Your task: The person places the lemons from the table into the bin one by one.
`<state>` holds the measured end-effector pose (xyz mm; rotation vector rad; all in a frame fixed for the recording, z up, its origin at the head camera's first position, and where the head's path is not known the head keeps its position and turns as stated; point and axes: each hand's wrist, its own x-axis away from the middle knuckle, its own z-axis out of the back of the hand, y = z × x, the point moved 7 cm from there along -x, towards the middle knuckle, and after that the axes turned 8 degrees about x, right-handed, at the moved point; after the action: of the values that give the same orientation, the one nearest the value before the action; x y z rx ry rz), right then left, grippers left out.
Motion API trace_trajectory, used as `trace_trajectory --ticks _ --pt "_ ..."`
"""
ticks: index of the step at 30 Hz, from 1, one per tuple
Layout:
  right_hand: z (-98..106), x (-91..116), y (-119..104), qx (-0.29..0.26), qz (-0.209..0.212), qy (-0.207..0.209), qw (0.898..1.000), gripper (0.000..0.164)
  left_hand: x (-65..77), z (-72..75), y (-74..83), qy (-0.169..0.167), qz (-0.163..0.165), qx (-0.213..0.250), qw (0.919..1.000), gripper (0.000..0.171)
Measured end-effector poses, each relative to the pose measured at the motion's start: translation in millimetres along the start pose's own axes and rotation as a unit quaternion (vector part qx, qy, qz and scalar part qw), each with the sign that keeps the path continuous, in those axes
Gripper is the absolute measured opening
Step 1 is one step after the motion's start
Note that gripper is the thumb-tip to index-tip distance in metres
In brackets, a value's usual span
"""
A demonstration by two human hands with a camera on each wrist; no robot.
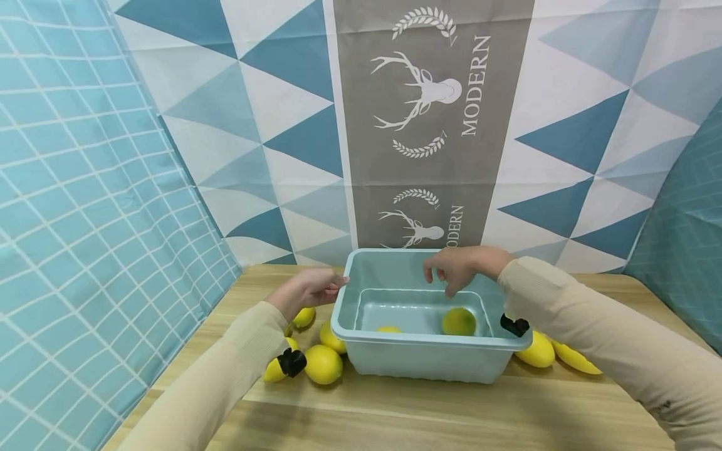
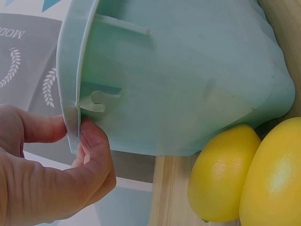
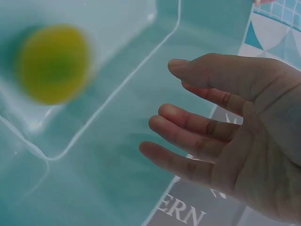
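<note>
A light blue plastic bin [image 1: 417, 360] stands on the wooden table. My left hand [image 1: 313, 288] pinches its left rim between thumb and fingers, as the left wrist view shows up close. Over the bin's right part hovers my right hand [image 1: 459, 266], fingers apart and holding nothing. Below it inside the bin lies a round yellow-green fruit [image 1: 459, 321], blurred in the right wrist view [image 3: 55, 63]. The top of another yellow fruit [image 1: 389, 329] shows behind the front rim. Yellow lemons [image 2: 223, 174] lie outside, close to the bin's left end.
Several lemons [image 1: 323, 364] are grouped left of the bin, partly behind my left forearm. On the right, a yellow fruit [image 1: 536, 351] and a longer yellow one [image 1: 575, 358] lie partly under my right sleeve. A patterned cloth [image 1: 417, 125] hangs behind the table [image 1: 361, 419].
</note>
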<state>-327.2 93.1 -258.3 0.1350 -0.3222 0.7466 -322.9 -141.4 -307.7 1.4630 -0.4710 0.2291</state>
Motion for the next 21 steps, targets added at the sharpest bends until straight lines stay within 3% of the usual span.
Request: trace_trajectory --ticks 7,14,21 --pt "12 23 5 0.001 -0.005 0.015 1.000 0.044 -0.7 -0.9 0.4 -0.012 -0.004 0.005 0.9999 0.014" --pt "18 52 13 -0.002 -0.017 0.032 0.999 0.047 -0.3 1.4 -2.1 -0.012 0.000 0.010 0.9999 0.019" --pt "14 82 23 -0.016 -0.004 0.124 0.992 0.040 -0.2 0.4 0.2 -0.008 0.000 0.008 0.9999 0.007"
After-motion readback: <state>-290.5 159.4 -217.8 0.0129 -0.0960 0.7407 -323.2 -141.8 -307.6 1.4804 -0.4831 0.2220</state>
